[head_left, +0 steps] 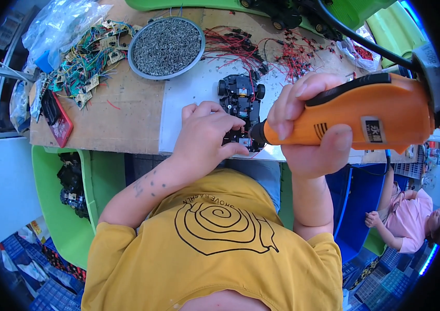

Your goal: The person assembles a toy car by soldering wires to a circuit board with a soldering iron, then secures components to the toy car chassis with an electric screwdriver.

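A black toy car chassis (242, 106) with small wheels lies on a white sheet (183, 111) at the bench's front edge. My left hand (207, 132) rests against its left side, thumb and forefinger bent toward its near end; whether something small sits between the fingertips I cannot make out. In my right hand (316, 114) is an orange electric screwdriver (360, 116), gripped round its body. Its dark tip (257, 132) points left and down at the chassis's near end. The bit's end is hidden, so contact cannot be told.
Behind the chassis stand a round dish of small screws (166, 49) and red wires with black connectors (235, 44). Wired circuit boards (101, 52) heap at the left, near a red-edged phone (62, 124). Green bins (62, 228) flank the bench. A person in pink (412, 215) is at the right.
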`<state>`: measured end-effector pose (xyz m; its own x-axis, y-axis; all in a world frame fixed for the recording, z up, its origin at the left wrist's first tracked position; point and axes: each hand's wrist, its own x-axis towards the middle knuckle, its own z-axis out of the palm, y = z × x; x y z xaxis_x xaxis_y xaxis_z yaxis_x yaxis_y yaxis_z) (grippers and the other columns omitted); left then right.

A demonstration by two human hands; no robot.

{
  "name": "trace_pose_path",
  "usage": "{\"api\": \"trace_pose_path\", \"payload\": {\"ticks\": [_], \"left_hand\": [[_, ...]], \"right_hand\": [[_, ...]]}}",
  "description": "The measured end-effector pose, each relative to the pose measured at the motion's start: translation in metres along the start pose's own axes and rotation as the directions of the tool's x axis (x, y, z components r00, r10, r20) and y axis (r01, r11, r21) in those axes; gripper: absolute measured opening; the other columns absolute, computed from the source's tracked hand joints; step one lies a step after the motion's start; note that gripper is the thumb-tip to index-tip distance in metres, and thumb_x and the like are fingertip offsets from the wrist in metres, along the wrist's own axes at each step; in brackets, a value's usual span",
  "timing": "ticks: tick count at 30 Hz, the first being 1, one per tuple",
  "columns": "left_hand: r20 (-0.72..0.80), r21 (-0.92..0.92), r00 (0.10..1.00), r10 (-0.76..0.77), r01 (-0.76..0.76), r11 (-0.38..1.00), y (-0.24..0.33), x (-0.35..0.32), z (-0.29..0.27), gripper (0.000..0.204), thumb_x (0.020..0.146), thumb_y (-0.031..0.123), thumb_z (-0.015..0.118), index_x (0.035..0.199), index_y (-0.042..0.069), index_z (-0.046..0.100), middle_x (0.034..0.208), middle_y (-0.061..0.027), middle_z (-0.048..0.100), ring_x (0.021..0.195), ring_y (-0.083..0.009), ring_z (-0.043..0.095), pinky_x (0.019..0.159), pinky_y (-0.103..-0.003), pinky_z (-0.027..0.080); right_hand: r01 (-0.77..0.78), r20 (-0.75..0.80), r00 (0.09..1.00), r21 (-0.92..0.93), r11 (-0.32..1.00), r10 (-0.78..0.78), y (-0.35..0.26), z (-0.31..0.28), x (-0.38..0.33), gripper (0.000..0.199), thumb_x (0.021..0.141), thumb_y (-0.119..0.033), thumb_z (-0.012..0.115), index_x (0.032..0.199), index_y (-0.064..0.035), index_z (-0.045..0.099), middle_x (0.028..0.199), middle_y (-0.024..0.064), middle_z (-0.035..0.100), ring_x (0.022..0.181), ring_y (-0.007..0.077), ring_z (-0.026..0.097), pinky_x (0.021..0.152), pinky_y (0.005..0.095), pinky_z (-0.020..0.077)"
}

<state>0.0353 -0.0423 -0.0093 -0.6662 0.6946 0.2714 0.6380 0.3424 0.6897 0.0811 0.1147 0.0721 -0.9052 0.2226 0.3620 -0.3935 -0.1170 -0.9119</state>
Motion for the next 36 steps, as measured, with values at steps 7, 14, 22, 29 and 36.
{"api": "trace_pose_path", "payload": {"ticks": [7, 14, 22, 29, 36], "left_hand": [[0.059, -0.018, 0.995, -0.075, 0.077, 0.997, -0.001, -0.002, 0.002, 0.047, 0.061, 0.032, 0.083, 0.100, 0.011, 0.067, 0.086, 0.0033, 0.067, 0.099, -0.0197, 0.052, 0.088, -0.040, 0.030], [0.067, -0.033, 0.993, -0.100, 0.103, 0.994, 0.000, 0.000, 0.002, 0.044, 0.061, 0.031, 0.083, 0.098, 0.013, 0.067, 0.085, 0.0036, 0.066, 0.098, -0.0199, 0.052, 0.088, -0.041, 0.030], [0.091, -0.004, 0.995, -0.041, 0.042, 0.999, -0.003, -0.001, 0.004, 0.039, 0.064, 0.030, 0.081, 0.096, 0.014, 0.067, 0.088, 0.0022, 0.064, 0.102, -0.0213, 0.051, 0.089, -0.043, 0.030], [0.047, -0.061, 0.996, -0.077, 0.080, 0.995, -0.004, 0.000, 0.004, 0.044, 0.062, 0.027, 0.083, 0.098, 0.014, 0.062, 0.084, 0.0032, 0.063, 0.100, -0.0212, 0.052, 0.088, -0.042, 0.030], [0.064, -0.068, 0.992, -0.106, 0.110, 0.992, -0.004, 0.003, 0.003, 0.047, 0.061, 0.027, 0.084, 0.100, 0.012, 0.061, 0.084, 0.0029, 0.065, 0.097, -0.0208, 0.054, 0.087, -0.041, 0.031]], "right_hand": [[-0.003, -0.008, 1.000, -0.029, 1.000, 0.002, 0.004, -0.001, -0.002, 0.060, 0.085, -0.054, 0.060, 0.102, 0.0021, 0.049, 0.079, 0.0084, 0.050, 0.056, 0.0143, 0.050, 0.049, 0.0272, 0.0419], [0.006, -0.008, 1.000, 0.017, 1.000, -0.005, 0.008, -0.001, -0.002, 0.052, 0.084, -0.046, 0.064, 0.103, 0.0012, 0.051, 0.077, 0.0066, 0.052, 0.058, 0.0124, 0.052, 0.052, 0.0245, 0.0427], [0.001, -0.011, 1.000, 0.087, 0.996, 0.000, 0.010, 0.002, -0.001, 0.049, 0.083, -0.039, 0.069, 0.106, 0.0007, 0.052, 0.075, 0.0052, 0.054, 0.062, 0.0102, 0.055, 0.056, 0.0216, 0.0437], [-0.068, 0.041, 0.997, -0.034, 0.997, 0.069, 0.012, 0.008, 0.001, 0.058, 0.082, -0.055, 0.065, 0.096, -0.0014, 0.048, 0.075, 0.0060, 0.049, 0.055, 0.0136, 0.050, 0.049, 0.0275, 0.0417], [-0.026, -0.050, 0.998, 0.061, 0.998, 0.030, 0.019, -0.005, 0.003, 0.059, 0.083, -0.057, 0.062, 0.102, -0.0030, 0.049, 0.077, 0.0043, 0.047, 0.057, 0.0124, 0.048, 0.054, 0.0274, 0.0409]]}}
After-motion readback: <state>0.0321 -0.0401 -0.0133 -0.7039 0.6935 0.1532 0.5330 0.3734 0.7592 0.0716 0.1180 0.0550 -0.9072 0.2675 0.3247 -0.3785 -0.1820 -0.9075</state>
